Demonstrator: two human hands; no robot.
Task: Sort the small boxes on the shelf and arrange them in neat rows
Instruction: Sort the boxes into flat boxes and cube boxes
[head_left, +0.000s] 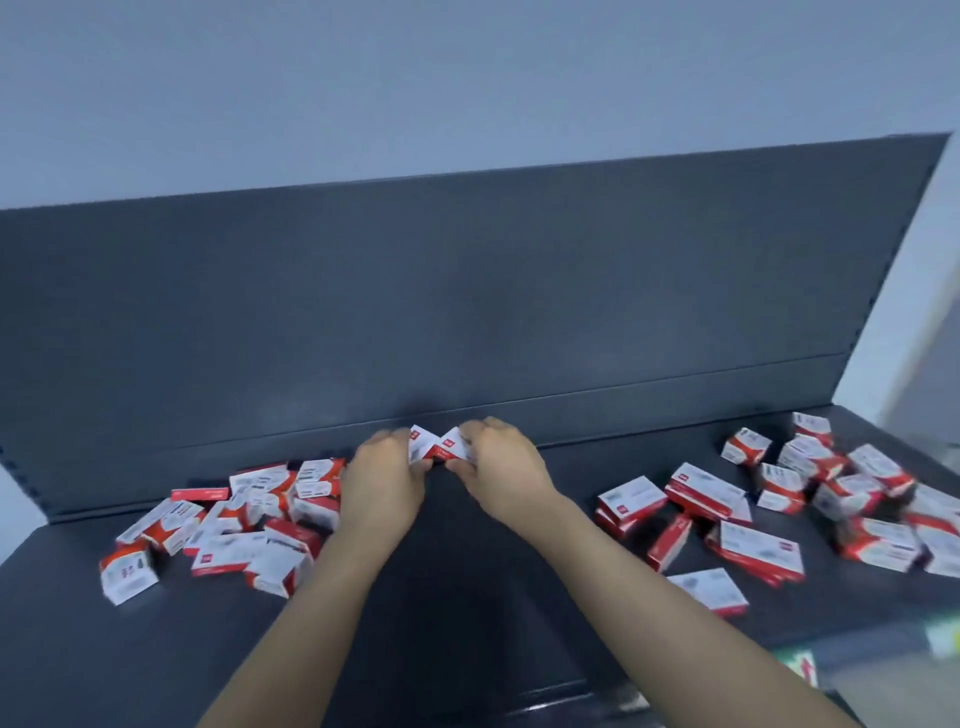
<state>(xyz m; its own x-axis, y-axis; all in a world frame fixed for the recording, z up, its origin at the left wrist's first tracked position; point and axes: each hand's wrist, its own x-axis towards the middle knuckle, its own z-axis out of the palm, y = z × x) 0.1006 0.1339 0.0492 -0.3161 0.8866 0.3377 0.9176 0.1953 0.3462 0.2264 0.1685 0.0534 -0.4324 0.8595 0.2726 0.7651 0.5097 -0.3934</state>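
Many small red-and-white boxes lie scattered on a dark shelf. One heap sits to the left, another heap to the right. At the back of the shelf, near the dark rear panel, my left hand holds one small box and my right hand holds a second small box. The two boxes touch each other between my hands, both tilted. My fingers hide their lower parts.
The rear panel rises straight behind the shelf. A pale wall borders the right side. A label strip runs along the front edge at lower right. A bare strip of shelf lies between the two heaps.
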